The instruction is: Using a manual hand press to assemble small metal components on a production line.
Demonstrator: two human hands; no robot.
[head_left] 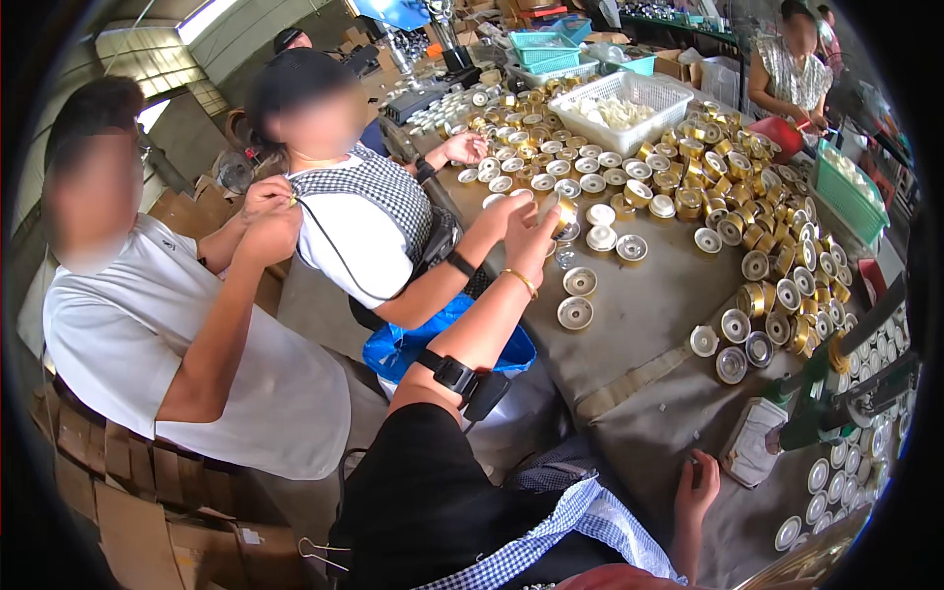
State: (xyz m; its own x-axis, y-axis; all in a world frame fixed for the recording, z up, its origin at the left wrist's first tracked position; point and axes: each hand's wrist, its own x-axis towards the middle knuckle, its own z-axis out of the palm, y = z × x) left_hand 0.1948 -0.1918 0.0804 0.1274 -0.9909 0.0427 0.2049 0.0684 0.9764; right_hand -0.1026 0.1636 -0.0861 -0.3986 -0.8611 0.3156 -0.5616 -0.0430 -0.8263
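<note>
Our left hand [532,241]'s probably pinching the gold cup [567,218] to its right, loose-fingered right hand [696,490] farther, by tabletop [639,310]'s near edge.

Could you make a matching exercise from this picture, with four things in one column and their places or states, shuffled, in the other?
Column one
1. Left hand
2. Right hand
3. White basket
4. Black strapped device

Column two
A. Filled with pale pieces
B. Near a white block, with nothing visible in its grasp
C. Worn on the forearm
D. Holding a gold round part

Right pairs: 1-D, 2-B, 3-A, 4-C
</note>
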